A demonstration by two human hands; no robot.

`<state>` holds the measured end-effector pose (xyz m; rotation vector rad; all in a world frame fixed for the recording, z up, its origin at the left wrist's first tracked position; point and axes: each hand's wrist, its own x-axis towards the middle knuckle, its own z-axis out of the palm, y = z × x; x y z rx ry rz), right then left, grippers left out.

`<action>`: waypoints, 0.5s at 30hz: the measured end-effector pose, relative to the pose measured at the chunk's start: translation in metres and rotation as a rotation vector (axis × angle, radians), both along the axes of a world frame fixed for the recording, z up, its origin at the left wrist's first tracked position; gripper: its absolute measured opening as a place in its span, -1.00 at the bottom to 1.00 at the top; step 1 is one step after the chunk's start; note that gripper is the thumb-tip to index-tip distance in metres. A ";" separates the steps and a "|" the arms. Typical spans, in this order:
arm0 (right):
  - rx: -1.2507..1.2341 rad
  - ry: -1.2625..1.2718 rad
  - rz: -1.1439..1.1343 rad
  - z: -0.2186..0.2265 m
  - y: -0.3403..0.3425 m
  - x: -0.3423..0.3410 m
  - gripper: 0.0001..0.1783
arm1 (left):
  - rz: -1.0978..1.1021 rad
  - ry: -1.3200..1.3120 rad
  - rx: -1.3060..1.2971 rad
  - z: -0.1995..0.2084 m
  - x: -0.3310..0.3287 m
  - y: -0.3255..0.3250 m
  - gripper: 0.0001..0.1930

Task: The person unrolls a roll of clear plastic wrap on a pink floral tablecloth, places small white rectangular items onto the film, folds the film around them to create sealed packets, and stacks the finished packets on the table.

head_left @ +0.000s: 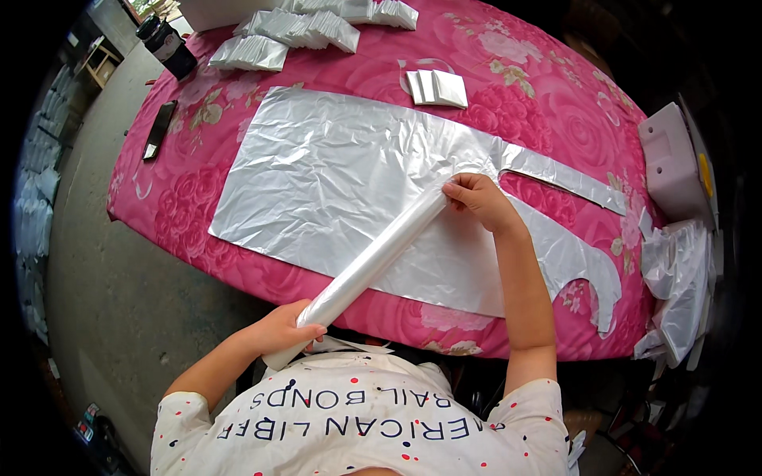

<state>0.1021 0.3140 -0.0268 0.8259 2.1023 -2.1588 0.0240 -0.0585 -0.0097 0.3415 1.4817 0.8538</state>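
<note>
Slanting across the near middle is a long folded strip of whitish plastic film (382,252), held in both hands. My left hand (284,330) is closed round its lower end, close to my body at the table's front edge. At the upper end, my right hand (481,200) pinches the film between thumb and fingers. Beneath the strip, a plastic apron (317,163) lies flat and wrinkled, its body to the left. Its neck loop and a curved cutout point right. Just beyond it sit a few folded film packets (436,87).
A pink flowered cloth (190,214) covers the table. Rows of folded packets (298,32) lie at the back left, near a dark bottle (167,47) and a phone (160,129). On the right are a pale plastic bin (675,163) and a heap of clear film (675,278).
</note>
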 end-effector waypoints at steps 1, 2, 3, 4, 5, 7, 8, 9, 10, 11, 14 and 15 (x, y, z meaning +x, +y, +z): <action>0.054 0.010 -0.021 -0.003 0.005 0.001 -0.82 | -0.011 -0.014 -0.014 0.001 -0.001 0.002 -0.66; 0.110 0.019 -0.042 -0.005 0.012 0.003 -0.81 | -0.022 -0.029 -0.027 0.003 -0.002 0.004 -0.64; 0.164 0.030 -0.060 -0.007 0.022 0.005 -0.81 | -0.031 -0.042 -0.041 0.004 -0.002 0.005 -0.61; 0.237 0.020 -0.104 -0.009 0.034 0.009 -0.80 | -0.034 -0.092 -0.052 0.003 -0.004 0.002 -0.59; 0.311 0.010 -0.148 -0.009 0.050 0.016 -0.80 | -0.037 -0.141 -0.063 -0.001 -0.006 -0.004 -0.56; 0.315 -0.047 -0.238 -0.002 0.077 0.033 -0.80 | -0.049 -0.220 -0.066 -0.007 -0.011 -0.021 -0.51; 0.322 -0.027 -0.300 -0.004 0.095 0.048 -0.81 | -0.065 -0.250 -0.056 -0.011 -0.013 -0.029 -0.49; 0.381 -0.041 -0.345 -0.004 0.110 0.062 -0.82 | -0.077 -0.279 -0.048 -0.014 -0.016 -0.038 -0.47; 0.418 -0.056 -0.407 -0.006 0.126 0.077 -0.81 | -0.137 -0.247 -0.029 -0.019 -0.020 -0.046 -0.46; 0.477 -0.092 -0.461 -0.004 0.138 0.092 -0.80 | -0.195 -0.216 -0.014 -0.021 -0.026 -0.053 -0.46; 0.556 -0.149 -0.486 -0.007 0.162 0.123 -0.81 | -0.283 -0.155 -0.008 -0.020 -0.039 -0.066 -0.51; 0.548 -0.141 -0.475 -0.006 0.161 0.124 -0.81 | -0.296 -0.154 -0.005 -0.009 -0.043 -0.059 -0.52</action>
